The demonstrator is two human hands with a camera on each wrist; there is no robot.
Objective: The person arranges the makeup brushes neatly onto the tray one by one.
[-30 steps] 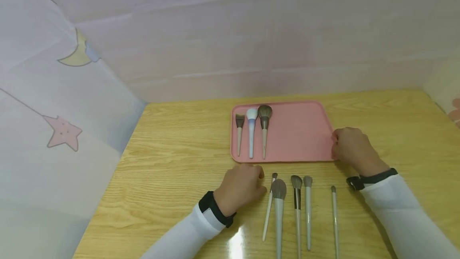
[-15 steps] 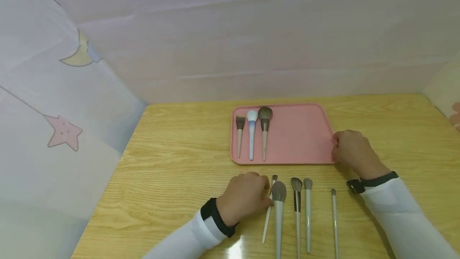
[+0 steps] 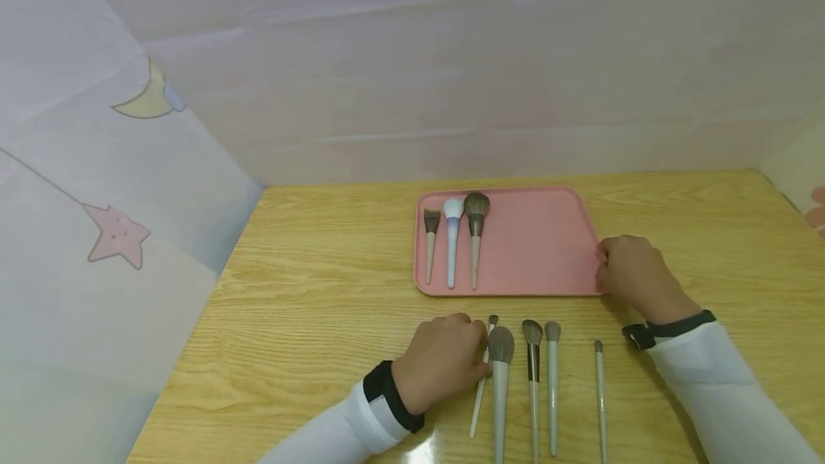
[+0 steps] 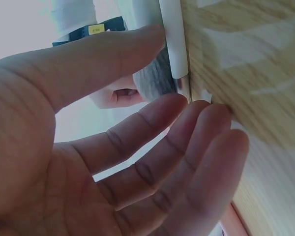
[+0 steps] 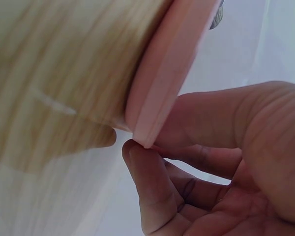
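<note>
Five brushes lie in a row on the bench [image 3: 309, 292], handles toward me, just in front of the pink tray [image 3: 535, 249]. I note the left hand [image 3: 441, 360] at the left end of that row, beside the thin brush [image 3: 482, 385] and the big grey brush [image 3: 499, 378]. On the left wrist view its fingers [image 4: 187, 147] are nearly straight, thumb reaching to the white handle of the grey brush [image 4: 173, 44], fingertips on the bench by the ferrule; nothing is clasped yet, so I log this grip as open. The right hand [image 3: 634, 274] sits at the tray's right edge. On the right wrist view its thumb and fingers [image 5: 152, 191] pinch the tray rim [image 5: 162, 73], a closed grip on the tray. Three brushes [image 3: 452, 238] lie side by side in the tray's left part, bristles away from me. Remaining brushes [image 3: 552, 378] lie untouched to the right.
</note>
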